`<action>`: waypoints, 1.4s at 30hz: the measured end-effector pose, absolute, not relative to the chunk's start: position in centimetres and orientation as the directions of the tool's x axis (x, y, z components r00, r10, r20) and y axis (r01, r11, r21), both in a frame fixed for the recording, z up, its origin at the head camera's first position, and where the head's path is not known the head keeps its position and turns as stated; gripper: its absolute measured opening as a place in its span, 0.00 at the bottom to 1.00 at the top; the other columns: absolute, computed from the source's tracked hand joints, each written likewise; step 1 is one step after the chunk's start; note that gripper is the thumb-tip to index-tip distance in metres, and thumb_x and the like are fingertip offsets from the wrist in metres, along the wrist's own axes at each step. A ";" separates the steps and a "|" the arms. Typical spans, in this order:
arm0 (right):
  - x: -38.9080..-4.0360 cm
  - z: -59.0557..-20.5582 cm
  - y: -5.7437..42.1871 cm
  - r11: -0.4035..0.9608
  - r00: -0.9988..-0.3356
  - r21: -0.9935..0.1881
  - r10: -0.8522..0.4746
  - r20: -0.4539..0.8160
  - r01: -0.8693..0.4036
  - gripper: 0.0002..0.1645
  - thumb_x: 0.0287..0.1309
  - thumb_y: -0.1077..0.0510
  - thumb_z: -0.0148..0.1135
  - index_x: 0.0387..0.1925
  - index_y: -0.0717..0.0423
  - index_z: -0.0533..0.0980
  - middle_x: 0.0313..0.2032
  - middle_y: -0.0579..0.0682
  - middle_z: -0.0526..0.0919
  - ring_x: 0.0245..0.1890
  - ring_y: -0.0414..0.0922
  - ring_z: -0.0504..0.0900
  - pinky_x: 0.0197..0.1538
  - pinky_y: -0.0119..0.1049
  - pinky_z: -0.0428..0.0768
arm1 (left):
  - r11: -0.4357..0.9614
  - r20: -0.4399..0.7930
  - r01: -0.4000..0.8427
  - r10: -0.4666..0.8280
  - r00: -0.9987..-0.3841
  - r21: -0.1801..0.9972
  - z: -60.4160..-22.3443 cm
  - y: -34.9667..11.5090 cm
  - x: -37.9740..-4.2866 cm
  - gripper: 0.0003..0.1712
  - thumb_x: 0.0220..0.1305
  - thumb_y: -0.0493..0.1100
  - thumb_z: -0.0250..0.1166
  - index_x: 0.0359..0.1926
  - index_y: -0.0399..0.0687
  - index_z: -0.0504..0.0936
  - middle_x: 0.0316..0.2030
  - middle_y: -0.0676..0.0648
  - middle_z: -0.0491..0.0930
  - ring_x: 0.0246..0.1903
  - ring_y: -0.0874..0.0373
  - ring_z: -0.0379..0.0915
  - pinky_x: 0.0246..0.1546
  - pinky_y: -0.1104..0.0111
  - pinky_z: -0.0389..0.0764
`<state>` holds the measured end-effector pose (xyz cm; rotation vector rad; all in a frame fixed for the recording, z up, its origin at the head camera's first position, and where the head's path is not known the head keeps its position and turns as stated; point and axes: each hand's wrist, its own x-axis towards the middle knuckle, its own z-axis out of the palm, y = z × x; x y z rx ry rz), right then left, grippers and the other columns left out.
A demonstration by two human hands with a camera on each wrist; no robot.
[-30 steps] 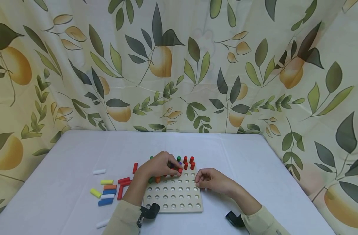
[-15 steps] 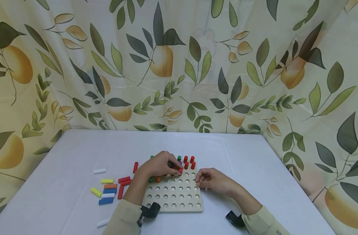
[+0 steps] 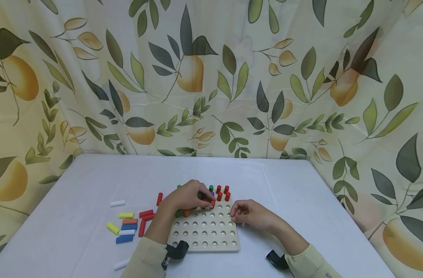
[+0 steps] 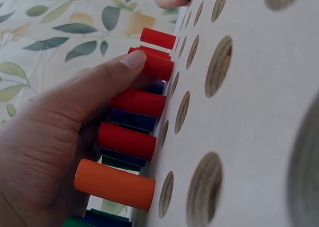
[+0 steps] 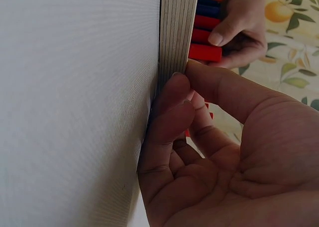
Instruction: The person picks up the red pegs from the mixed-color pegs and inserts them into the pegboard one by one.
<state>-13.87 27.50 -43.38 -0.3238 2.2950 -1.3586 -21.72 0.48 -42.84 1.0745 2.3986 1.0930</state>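
Observation:
A pale wooden pegboard [image 3: 199, 238] with rows of round holes lies on the white table. My left hand [image 3: 187, 195] reaches over its far half, thumb and fingers pinching a red peg [image 4: 158, 67] that stands at a hole. Beside that peg, more red pegs [image 4: 127, 141] and an orange peg [image 4: 117, 184] stand in the same row, with blue and green ones behind, partly hidden by the hand. My right hand [image 3: 253, 213] grips the board's right edge, thumb at the top face and curled fingers against the plywood side [image 5: 177, 32].
Left of the board lie loose pegs: several red [image 3: 142, 227], yellow [image 3: 126, 215], blue [image 3: 124, 239], white [image 3: 117, 203] and an orange one [image 3: 129, 221]. Upright red pegs [image 3: 227, 189] fill the board's far right corner. A patterned curtain [image 3: 211, 116] hangs behind the table.

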 end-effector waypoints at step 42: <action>-13.9 -43.7 27.6 0.481 -0.867 -0.877 -0.438 -0.237 -0.003 0.05 0.65 0.65 0.65 0.42 0.59 0.80 0.32 0.51 0.78 0.33 0.48 0.75 0.33 0.35 0.73 | 0.465 0.029 0.482 0.696 -0.717 0.742 -41.6 -2.8 -21.2 0.10 0.64 0.43 0.75 0.47 0.55 0.92 0.44 0.59 0.85 0.45 0.53 0.75 0.47 0.58 0.78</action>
